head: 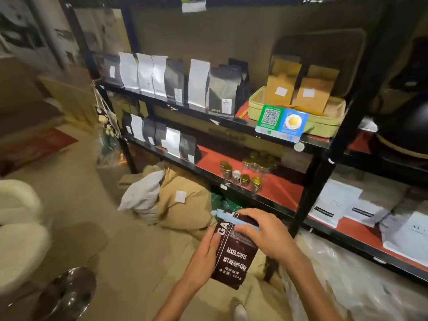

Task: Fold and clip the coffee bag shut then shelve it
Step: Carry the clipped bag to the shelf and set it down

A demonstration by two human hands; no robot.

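We observe dim, warm indoor lighting. Wide-angle distortion bows the shelf frame [310,198] toward the edges. Corners are dark and blurred; glare shows on the chrome stool base [69,290].

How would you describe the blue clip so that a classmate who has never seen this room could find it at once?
Start at the black shelving unit with red boards, then look below and in front of it to the dark brown coffee bag held in both hands. The blue clip lies across the bag's folded top, under the right hand. It is the only pale blue bar-shaped thing there.
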